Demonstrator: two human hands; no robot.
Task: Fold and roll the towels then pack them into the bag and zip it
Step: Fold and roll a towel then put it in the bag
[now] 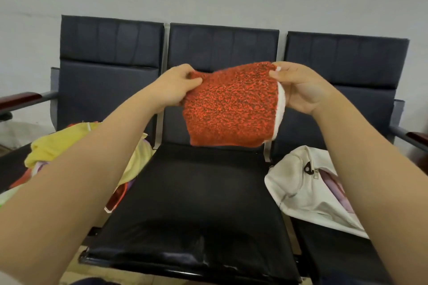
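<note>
We see both hands, left (177,85) and right (298,87), pinching the top corners of an orange towel (231,106) above the middle seat (192,203); a white bag (298,183) lies right.

A black three-seat bench (111,41): heaped towels (58,146) lie left of its middle seat (196,203), a white bag (298,180) right of it.

You are facing three dark seats (196,203) and two wooden armrests (20,97). Your left hand (176,85) and right hand (298,85) are holding one orange towel (231,104). One white bag (294,183) and one pile of towels (53,146) are lying on them.
</note>
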